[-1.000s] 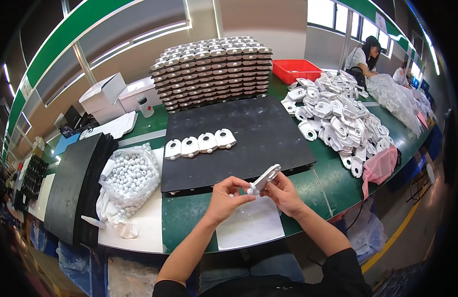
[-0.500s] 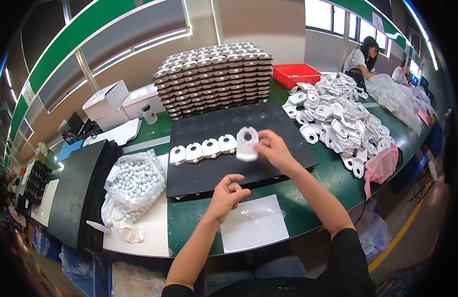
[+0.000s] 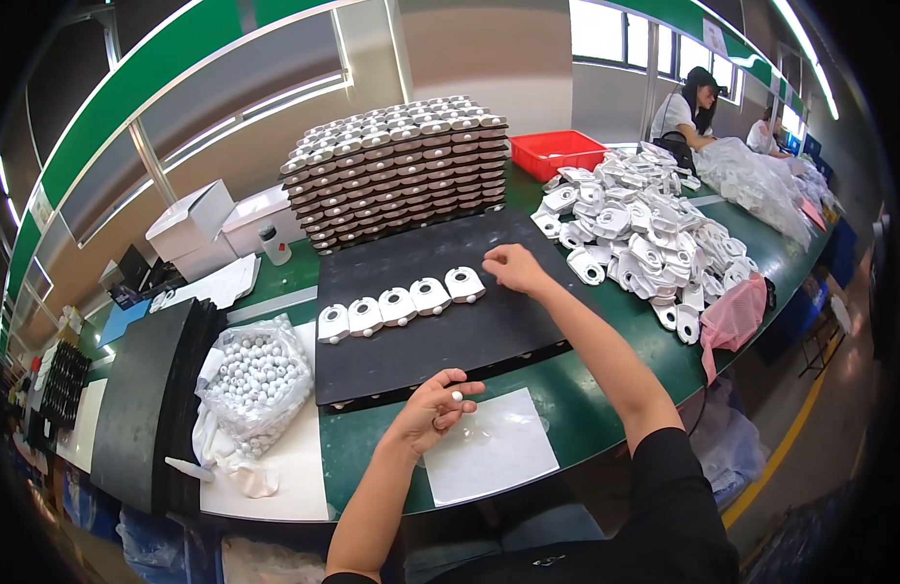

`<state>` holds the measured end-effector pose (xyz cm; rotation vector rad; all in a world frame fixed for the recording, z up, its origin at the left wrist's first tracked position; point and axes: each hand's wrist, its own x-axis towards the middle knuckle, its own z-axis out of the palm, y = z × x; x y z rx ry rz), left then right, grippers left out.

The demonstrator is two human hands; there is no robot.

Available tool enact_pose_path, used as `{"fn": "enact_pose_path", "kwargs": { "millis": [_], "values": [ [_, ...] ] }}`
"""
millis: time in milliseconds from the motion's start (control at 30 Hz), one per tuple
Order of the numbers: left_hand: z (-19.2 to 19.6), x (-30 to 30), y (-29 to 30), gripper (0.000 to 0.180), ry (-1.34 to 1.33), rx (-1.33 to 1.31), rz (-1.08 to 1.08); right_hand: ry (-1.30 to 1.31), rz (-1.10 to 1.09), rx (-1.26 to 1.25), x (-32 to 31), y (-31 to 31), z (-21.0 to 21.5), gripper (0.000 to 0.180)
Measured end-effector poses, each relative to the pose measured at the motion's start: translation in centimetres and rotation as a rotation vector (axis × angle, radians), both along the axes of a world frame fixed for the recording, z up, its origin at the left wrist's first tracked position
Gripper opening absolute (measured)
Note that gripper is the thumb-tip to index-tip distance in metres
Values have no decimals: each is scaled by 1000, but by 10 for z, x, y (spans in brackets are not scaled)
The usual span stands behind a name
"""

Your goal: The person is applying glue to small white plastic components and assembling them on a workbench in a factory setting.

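Observation:
My left hand (image 3: 432,414) is over the near edge of the bench, its fingers curled around a small white ball (image 3: 457,396). On the black board (image 3: 508,326) stands a row of several white plastic pieces with round holes, each with a small white ball at its lower end. The rightmost white piece (image 3: 463,284) is nearest to my right hand (image 3: 514,269), which is just apart from it. The right fingertips are drawn together, with nothing seen between them.
A bag of white balls (image 3: 255,382) is at the left, beside black boards (image 3: 143,399). Behind is a tall stack of loaded boards (image 3: 396,175). Loose white pieces (image 3: 654,234) are heaped at the right, near a red bin (image 3: 557,154). A white sheet (image 3: 494,448) lies in front.
My right hand has set the white piece down at the row's right end and let go of it. A white ball now shows in my left hand. The view has shifted slightly.

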<state>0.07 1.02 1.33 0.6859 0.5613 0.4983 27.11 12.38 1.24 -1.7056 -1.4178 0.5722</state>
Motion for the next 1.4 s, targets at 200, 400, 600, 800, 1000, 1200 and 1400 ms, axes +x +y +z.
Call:
{"fn": "enact_pose_path", "kwargs": {
  "millis": [200,400,600,800,1000,1200,1400],
  "values": [
    [7,5,-3,22,0,-2,0,-537,-328,194,98,-42,-8,17],
    [7,7,-7,20,85,87,21,-752,-359,97,121,-126,-22,16],
    [0,5,-6,28,57,85,51,-873,-343,-66,69,-198,3,18],
    [-3,7,-5,30,0,21,106,-524,-135,-152,53,-253,9,15],
    [3,9,-9,25,-71,84,124,-457,99,-35,47,-264,32,25],
    [2,10,-9,22,-119,119,130,-746,109,-374,58,-269,33,33],
    [-5,8,-7,20,-172,145,80,-667,295,-87,17,-266,58,16]
  ]
}}
